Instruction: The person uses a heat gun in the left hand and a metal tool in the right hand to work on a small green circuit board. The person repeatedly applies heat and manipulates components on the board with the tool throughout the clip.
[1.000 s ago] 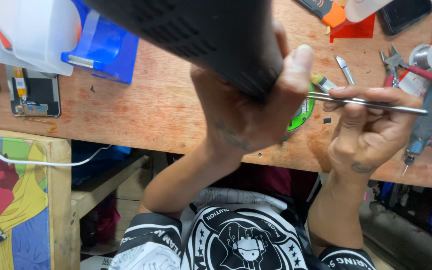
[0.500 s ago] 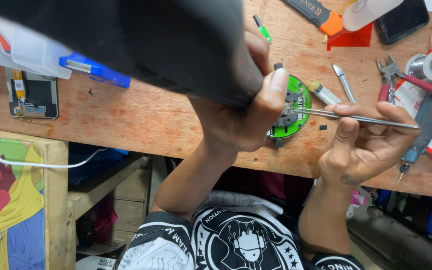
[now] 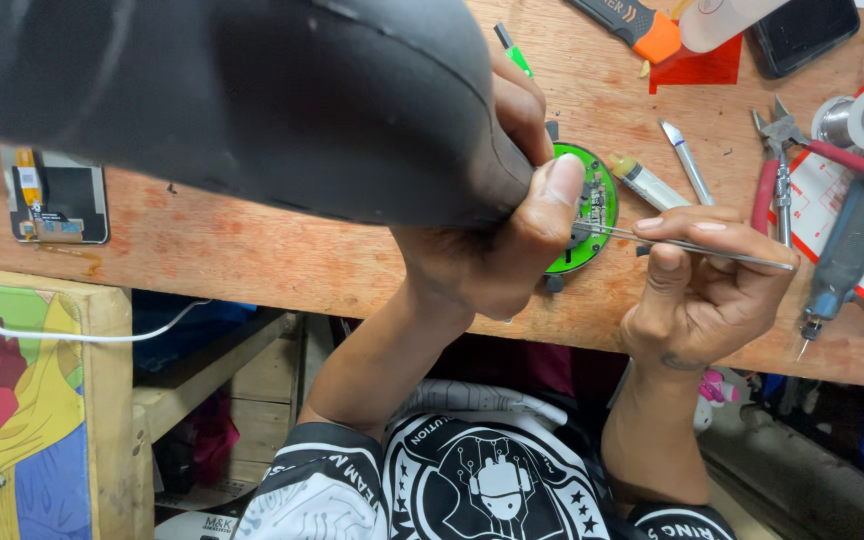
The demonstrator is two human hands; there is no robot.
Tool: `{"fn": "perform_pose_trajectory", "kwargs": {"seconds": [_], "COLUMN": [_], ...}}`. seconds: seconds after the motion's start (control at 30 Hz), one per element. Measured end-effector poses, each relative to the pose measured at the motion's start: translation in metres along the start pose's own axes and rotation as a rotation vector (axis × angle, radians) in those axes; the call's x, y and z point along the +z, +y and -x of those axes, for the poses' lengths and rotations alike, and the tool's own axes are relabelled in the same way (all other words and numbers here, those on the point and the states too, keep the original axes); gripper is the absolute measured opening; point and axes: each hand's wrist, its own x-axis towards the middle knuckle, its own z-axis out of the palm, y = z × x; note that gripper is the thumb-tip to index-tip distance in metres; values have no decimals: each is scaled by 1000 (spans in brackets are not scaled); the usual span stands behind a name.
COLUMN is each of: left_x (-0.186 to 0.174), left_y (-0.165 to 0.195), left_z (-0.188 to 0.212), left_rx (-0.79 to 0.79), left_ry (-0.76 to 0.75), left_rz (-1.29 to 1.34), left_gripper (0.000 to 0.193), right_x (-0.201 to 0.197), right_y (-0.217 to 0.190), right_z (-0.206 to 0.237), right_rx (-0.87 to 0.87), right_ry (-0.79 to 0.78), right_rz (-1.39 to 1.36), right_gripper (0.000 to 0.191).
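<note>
Left hand (image 3: pixel 497 235) is curled tight around a big black tool body (image 3: pixel 252 100), thumb pressed by the round green holder (image 3: pixel 600 200) on the wooden bench (image 3: pixel 252 250). At its 3 o'clock, the right hand (image 3: pixel 697 290) pinches thin metal tweezers (image 3: pixel 692 247), tips meeting the holder; red-handled pliers (image 3: pixel 782 170) lie at 2 o'clock

On the wooden worktop (image 3: pixel 252 250), red-handled pliers (image 3: pixel 787 170) lie at three o'clock, a solder spool (image 3: pixel 862 120) just beyond them. A dark phone (image 3: pixel 802 30) and an orange-tipped utility knife (image 3: pixel 632 20) sit near one o'clock. A phone screen part (image 3: pixel 57 195) rests at nine o'clock.
</note>
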Motion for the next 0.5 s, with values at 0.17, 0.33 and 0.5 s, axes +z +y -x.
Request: {"fn": "perform_pose_trajectory", "kwargs": {"seconds": [0.17, 0.33, 0.5], "left_x": [2, 1, 0], "left_y": [-1, 1, 3], "left_z": [2, 1, -1], "left_rx": [-5, -10, -18], "left_ry": [1, 1, -6], "left_rz": [23, -16, -23], "left_gripper": [15, 15, 14], "right_x": [2, 3, 5], "right_y": [-1, -4, -5], "right_z": [-1, -2, -3], "right_rx": [14, 29, 27], "right_ry": [-11, -27, -46], "right_rz": [-2, 4, 0], "right_gripper": [29, 30, 30]}}
